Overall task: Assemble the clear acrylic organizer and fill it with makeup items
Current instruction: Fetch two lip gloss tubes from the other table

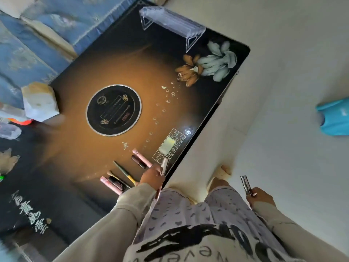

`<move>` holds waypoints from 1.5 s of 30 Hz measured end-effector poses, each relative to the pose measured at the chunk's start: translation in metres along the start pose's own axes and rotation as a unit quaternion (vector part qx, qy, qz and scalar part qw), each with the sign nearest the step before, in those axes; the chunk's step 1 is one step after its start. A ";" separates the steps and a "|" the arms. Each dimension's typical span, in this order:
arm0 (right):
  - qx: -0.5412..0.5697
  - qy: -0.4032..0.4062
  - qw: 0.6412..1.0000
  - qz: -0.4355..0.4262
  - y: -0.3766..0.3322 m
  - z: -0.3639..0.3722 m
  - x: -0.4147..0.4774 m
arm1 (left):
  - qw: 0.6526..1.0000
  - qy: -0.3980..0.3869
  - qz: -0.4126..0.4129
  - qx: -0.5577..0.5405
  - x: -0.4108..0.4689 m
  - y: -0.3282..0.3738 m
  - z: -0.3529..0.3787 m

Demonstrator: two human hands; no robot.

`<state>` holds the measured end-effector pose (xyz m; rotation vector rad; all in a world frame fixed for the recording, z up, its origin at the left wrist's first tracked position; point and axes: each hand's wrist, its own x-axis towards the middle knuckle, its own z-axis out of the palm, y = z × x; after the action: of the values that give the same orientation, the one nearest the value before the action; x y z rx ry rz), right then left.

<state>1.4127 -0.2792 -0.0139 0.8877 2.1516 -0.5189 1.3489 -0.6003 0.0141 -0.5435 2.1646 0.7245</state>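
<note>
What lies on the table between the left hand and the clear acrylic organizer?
Head view: no loose items, only bare tabletop with printed bubbles between left hand and acrylic organizer.

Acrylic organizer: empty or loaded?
Empty. Nothing shows inside the clear acrylic organizer at the table's far end; makeup items lie near the person, a pale tube in the left hand, a silver tube in the right hand.

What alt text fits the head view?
A person's left hand holds a slim pale tube over a glossy black table; the right hand holds a dark metallic tube. A clear acrylic organizer stands at the far end.
</note>
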 end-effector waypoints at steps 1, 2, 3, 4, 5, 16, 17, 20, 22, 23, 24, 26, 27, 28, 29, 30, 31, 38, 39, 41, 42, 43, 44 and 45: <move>0.006 -0.001 1.000 0.007 0.008 -0.003 0.003 | 1.000 -0.008 0.012 0.007 0.002 0.013 0.002; 0.014 -0.002 1.000 0.013 0.015 -0.006 0.007 | 0.999 -0.015 0.022 0.018 0.005 0.026 0.005; 0.021 -0.004 1.000 0.020 0.021 -0.010 0.012 | 0.999 -0.020 0.028 0.030 0.007 0.038 0.008; 0.026 -0.008 0.999 0.028 0.027 -0.016 0.017 | 0.999 -0.022 0.032 0.038 0.009 0.049 0.012; 0.031 -0.011 0.999 0.035 0.031 -0.022 0.023 | 0.998 -0.024 0.031 0.042 0.011 0.060 0.016; 0.115 -0.015 0.993 0.029 0.056 -0.136 0.105 | 0.988 -0.045 -0.028 0.145 0.032 0.149 0.071; 0.126 -0.015 0.992 0.029 0.058 -0.145 0.112 | 0.988 -0.041 -0.032 0.146 0.034 0.157 0.073; 0.146 -0.007 0.989 0.028 0.059 -0.165 0.126 | 0.988 -0.038 -0.032 0.147 0.042 0.179 0.077; 0.152 -0.004 0.988 0.031 0.060 -0.176 0.136 | 0.988 -0.047 -0.028 0.147 0.050 0.198 0.079; 0.158 -0.004 0.987 0.035 0.060 -0.181 0.139 | 0.987 -0.051 -0.022 0.151 0.054 0.208 0.079; 0.169 -0.003 0.985 0.041 0.061 -0.185 0.144 | 0.986 -0.054 -0.017 0.157 0.059 0.218 0.078; 0.195 -0.003 0.979 0.057 0.061 -0.193 0.154 | 0.984 -0.059 -0.011 0.167 0.069 0.241 0.076; 0.202 -0.006 0.977 0.065 0.061 -0.196 0.159 | 0.983 -0.061 -0.008 0.172 0.075 0.254 0.074; 0.205 -0.009 0.976 0.070 0.060 -0.200 0.164 | 0.983 -0.063 -0.004 0.174 0.083 0.268 0.072; 0.209 -0.010 0.975 0.076 0.059 -0.205 0.170 | 0.982 -0.066 0.003 0.175 0.091 0.283 0.069; 0.214 -0.011 0.973 0.082 0.058 -0.210 0.177 | 0.982 -0.070 0.011 0.176 0.100 0.299 0.067; 0.221 -0.011 0.971 0.088 0.056 -0.215 0.183 | 0.981 -0.071 0.021 0.180 0.109 0.316 0.065; 0.179 -0.027 0.977 0.116 0.037 -0.271 0.230 | 0.980 -0.070 0.074 0.169 0.166 0.436 0.046; 0.175 -0.025 0.977 0.123 0.034 -0.280 0.236 | 0.979 -0.076 0.081 0.173 0.173 0.451 0.043; 0.179 -0.014 0.975 0.132 0.027 -0.299 0.247 | 0.975 -0.088 0.101 0.178 0.185 0.481 0.039; 0.181 -0.007 0.974 0.138 0.024 -0.309 0.252 | 0.974 -0.090 0.108 0.179 0.191 0.496 0.037; 0.185 -0.001 0.972 0.144 0.022 -0.317 0.257 | 0.973 -0.088 0.114 0.179 0.196 0.511 0.036; 0.189 0.001 0.971 0.148 0.020 -0.324 0.262 | 0.973 -0.085 0.118 0.181 0.201 0.524 0.034; 0.195 0.003 0.969 0.152 0.018 -0.331 0.266 | 0.972 -0.078 0.121 0.185 0.206 0.537 0.033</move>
<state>1.1375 0.0444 -0.0040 1.4069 1.8987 -0.7946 0.9277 -0.2076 0.0067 -0.0252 2.1654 0.4527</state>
